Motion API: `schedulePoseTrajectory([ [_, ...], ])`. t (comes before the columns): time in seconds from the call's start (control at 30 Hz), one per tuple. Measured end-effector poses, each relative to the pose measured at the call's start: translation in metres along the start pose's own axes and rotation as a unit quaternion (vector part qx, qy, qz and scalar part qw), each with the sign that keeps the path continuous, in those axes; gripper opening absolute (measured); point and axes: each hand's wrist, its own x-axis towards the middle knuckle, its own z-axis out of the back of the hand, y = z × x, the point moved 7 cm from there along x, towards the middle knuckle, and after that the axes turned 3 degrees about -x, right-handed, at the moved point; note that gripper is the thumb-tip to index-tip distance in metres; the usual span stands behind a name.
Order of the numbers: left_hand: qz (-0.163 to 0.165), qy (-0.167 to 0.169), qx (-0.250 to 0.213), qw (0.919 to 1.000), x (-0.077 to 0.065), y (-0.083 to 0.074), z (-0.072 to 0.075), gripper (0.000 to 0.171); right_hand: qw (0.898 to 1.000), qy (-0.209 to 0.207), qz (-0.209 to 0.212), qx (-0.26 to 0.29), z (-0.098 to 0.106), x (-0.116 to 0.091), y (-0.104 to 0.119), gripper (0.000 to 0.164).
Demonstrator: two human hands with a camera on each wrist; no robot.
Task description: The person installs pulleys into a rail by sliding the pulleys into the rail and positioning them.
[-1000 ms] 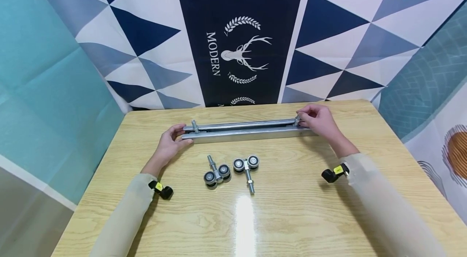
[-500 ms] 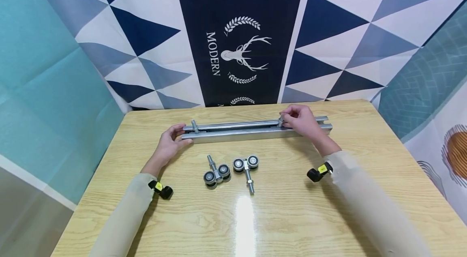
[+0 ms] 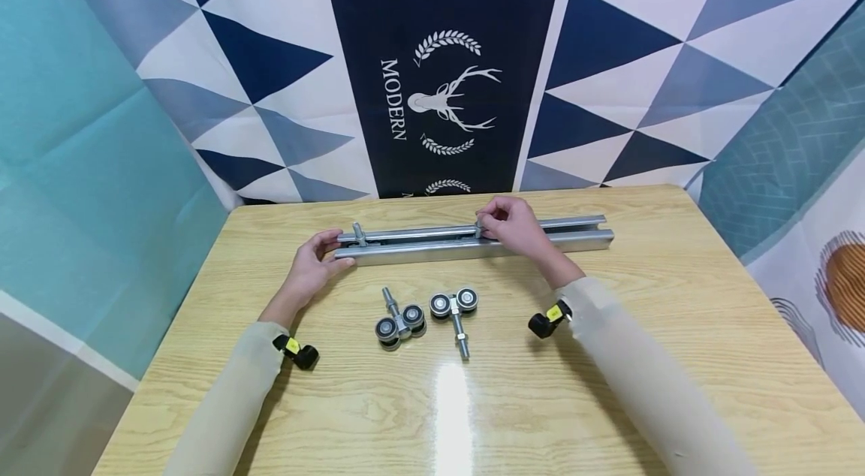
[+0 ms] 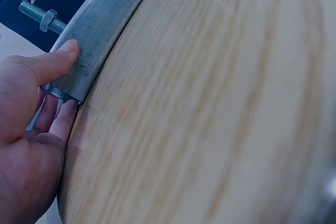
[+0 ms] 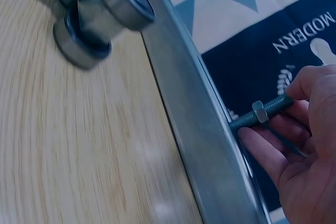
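A steel track channel [image 3: 419, 251] lies across the back of the table with its slot facing up. My left hand [image 3: 312, 266] grips its left end, the thumb [image 4: 63, 61] on the front wall and the other fingers around the end. Close by, a threaded bolt [image 3: 360, 234] with a nut stands upright out of the slot. My right hand [image 3: 519, 228] pinches a second upright bolt [image 5: 268, 109], right of the channel's middle; the nut [image 5: 260, 112] shows between the fingers. What sits beneath this bolt is hidden inside the channel.
Two roller trolleys lie in front of the channel, the left trolley [image 3: 402, 320] with its bolt pointing back, the right trolley [image 3: 456, 314] with its bolt pointing forward. A patterned cloth [image 3: 446, 100] hangs behind the wooden table [image 3: 338, 401].
My right hand has moved left along the channel with the bolt it pinches, uncovering the channel's right end. The left hand and the two loose trolleys stay in place.
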Motion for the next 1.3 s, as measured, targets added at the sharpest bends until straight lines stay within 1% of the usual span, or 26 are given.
schedulePoseTrajectory([
  [0.2, -0.003, 0.000, 0.002, 1.0000, -0.001, 0.001, 0.001, 0.070, 1.000, 0.003, 0.006, -0.003, -0.025, 0.008, 0.009, 0.015],
  [0.37, 0.002, -0.004, 0.001, 1.0000, -0.001, 0.003, 0.002, 0.070, 1.000, 0.009, 0.009, -0.004, -0.044, 0.012, 0.020, 0.014],
  [0.53, 0.005, -0.006, 0.005, 1.0000, -0.002, 0.003, 0.003, 0.071, 1.000, 0.015, 0.010, 0.008, -0.060, 0.015, 0.030, 0.013],
  [0.63, 0.004, -0.004, 0.004, 1.0000, -0.002, 0.002, 0.002, 0.071, 1.000, 0.016, 0.016, 0.006, -0.066, 0.016, 0.034, 0.013],
  [0.83, 0.000, 0.001, 0.001, 1.0000, -0.001, 0.002, -0.001, 0.071, 1.000, 0.017, 0.020, -0.003, -0.070, 0.016, 0.037, 0.012],
  [1.1, 0.001, 0.000, 0.002, 1.0000, -0.001, 0.001, -0.001, 0.072, 1.000, 0.024, 0.002, 0.006, -0.063, 0.015, 0.034, 0.013],
  [1.3, 0.005, -0.003, 0.005, 1.0000, -0.001, 0.000, 0.000, 0.071, 1.000, 0.024, -0.001, 0.001, -0.061, 0.016, 0.033, 0.013],
])
